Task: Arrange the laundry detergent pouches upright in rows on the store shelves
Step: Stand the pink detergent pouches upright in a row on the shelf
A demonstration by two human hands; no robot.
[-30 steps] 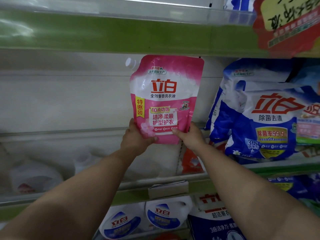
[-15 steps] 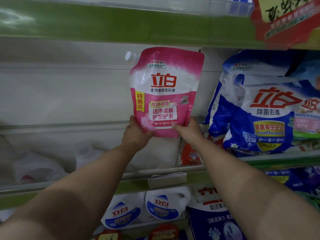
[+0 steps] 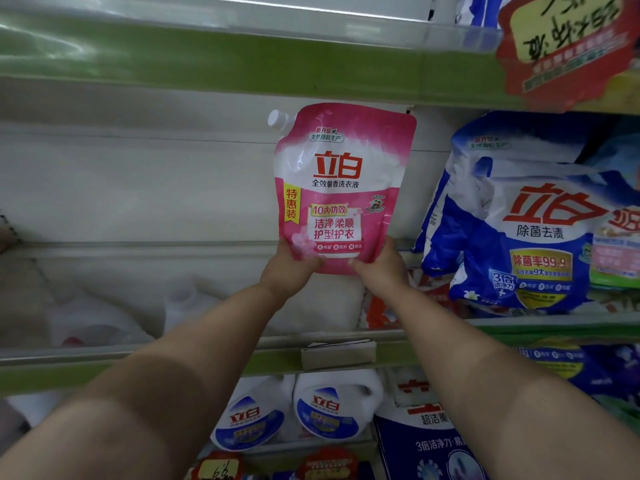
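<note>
Right now I hold the pink detergent pouch (image 3: 341, 188) upright by its bottom corners: my left hand (image 3: 289, 268) grips the lower left edge, my right hand (image 3: 379, 268) the lower right, thumbs on its front. It hangs above the shelf (image 3: 138, 355), beside the blue pouches (image 3: 519, 216).
</note>
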